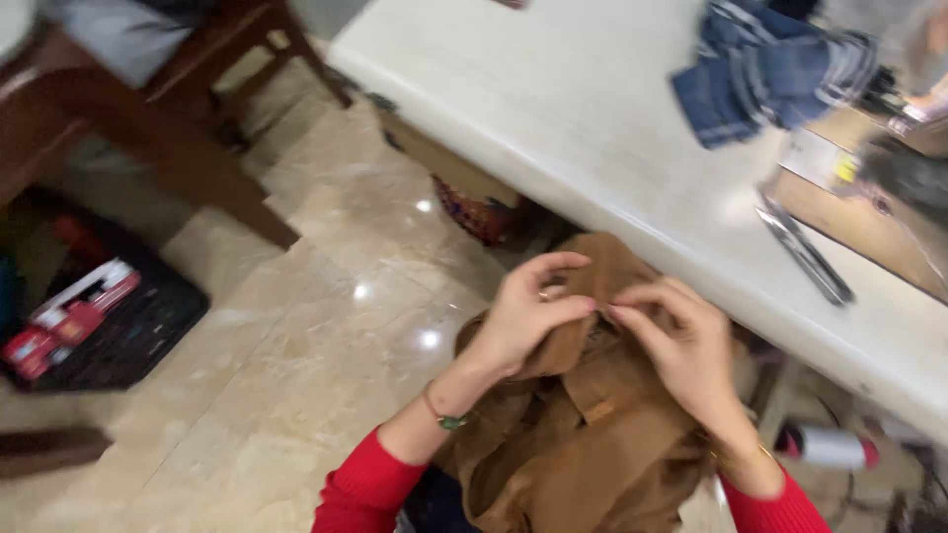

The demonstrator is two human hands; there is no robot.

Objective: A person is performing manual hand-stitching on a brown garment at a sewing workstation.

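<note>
A brown garment (583, 434) lies bunched in my lap, below the edge of a white table (592, 128). My left hand (528, 316) pinches a fold of the brown cloth near its top, thumb and fingers closed on it. My right hand (681, 345) grips the same fold from the other side, fingertips almost touching the left hand's. Both arms wear red sleeves; a bracelet sits on each wrist.
Folded blue denim (770, 69) lies on the table at the top right, with long metal scissors (805, 252) nearer the edge. A dark wooden chair (168, 99) stands at the upper left. A black crate (109, 316) with red items sits on the marble floor.
</note>
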